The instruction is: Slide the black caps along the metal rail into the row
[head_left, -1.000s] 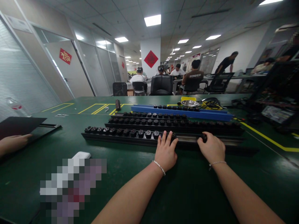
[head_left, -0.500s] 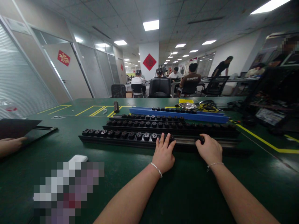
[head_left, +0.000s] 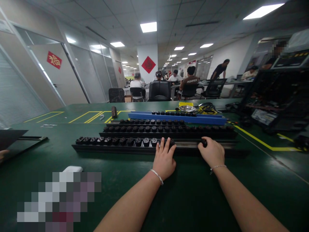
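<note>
My left hand (head_left: 165,160) lies with fingers spread over the nearest black rail (head_left: 101,149), its fingertips at the end of a row of round black pieces (head_left: 129,141). One dark piece (head_left: 172,142) shows beside its index finger. Farther right along the same rail, my right hand (head_left: 212,150) pinches a small round black piece (head_left: 204,142) between thumb and fingers, just at the channel. Bare metallic channel (head_left: 187,144) shows between the two hands. Several pieces under my left fingers are hidden.
Behind lie more black rails with round pieces (head_left: 147,129) and a blue rail (head_left: 178,118). A metal bowl (head_left: 187,109) and dark cables (head_left: 207,108) stand at the back. At left, another person's hand (head_left: 3,154) is near a dark panel (head_left: 12,137). A dark equipment rack (head_left: 277,93) is at right.
The camera view has turned slightly right, so everything sits farther left. Both hands keep nearly the same places on the rail. The other person's hand now shows only at the edge.
</note>
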Demonstrator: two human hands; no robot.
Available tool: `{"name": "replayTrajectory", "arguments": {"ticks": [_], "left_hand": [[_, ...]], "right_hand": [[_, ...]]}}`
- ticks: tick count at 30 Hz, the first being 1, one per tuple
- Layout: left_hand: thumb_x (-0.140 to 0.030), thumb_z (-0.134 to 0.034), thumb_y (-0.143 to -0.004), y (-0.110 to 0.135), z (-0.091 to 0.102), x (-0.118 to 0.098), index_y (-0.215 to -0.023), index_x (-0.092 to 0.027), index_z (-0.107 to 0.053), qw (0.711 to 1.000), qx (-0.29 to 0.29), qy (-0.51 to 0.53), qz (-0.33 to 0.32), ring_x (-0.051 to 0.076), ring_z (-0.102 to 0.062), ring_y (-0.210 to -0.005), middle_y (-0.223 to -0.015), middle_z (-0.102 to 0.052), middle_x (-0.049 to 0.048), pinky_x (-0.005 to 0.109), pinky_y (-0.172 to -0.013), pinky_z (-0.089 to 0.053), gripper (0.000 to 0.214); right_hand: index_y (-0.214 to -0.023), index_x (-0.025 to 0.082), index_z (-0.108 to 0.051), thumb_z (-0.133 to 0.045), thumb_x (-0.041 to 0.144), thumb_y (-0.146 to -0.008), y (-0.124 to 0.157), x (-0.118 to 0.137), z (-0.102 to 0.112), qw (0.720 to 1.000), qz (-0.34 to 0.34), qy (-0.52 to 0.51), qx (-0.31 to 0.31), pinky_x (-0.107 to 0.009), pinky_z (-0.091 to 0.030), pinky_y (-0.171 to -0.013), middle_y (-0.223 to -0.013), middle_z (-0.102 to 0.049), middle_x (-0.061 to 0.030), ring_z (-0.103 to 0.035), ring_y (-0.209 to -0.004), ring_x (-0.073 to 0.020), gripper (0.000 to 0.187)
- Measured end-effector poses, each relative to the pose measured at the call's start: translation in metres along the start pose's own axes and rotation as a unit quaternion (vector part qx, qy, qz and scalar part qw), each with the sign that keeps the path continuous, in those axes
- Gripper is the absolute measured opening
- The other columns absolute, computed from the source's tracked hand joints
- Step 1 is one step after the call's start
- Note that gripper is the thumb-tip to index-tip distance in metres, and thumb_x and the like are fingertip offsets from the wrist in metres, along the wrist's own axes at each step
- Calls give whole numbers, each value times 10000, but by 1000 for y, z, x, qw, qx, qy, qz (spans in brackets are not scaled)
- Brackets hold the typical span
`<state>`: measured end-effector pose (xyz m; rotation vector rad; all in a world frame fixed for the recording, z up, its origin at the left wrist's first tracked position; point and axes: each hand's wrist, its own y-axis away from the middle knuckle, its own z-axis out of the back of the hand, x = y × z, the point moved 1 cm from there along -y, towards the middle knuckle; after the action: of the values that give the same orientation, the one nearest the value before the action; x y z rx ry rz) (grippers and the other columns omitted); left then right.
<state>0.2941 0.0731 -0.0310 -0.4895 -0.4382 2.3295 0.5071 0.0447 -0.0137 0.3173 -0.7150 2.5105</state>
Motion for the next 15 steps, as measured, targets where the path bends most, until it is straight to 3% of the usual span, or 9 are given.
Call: {"name": "replayTrajectory", "arguments": {"ticks": [15], "left_hand": [[-136,-532,-720,0,1,-2,-1311,-249,-424,1000,1,2,7,281,-14,-1409,-1529,-184,44,546,-1127,-142,611]], "right_hand": [[-1110,149,-575,-365,348,-783,-3,-6,-2,1000,-2,15,-5,-398,-374,-871,-1008,-656,-111,-568,-975,-257,437]]}}
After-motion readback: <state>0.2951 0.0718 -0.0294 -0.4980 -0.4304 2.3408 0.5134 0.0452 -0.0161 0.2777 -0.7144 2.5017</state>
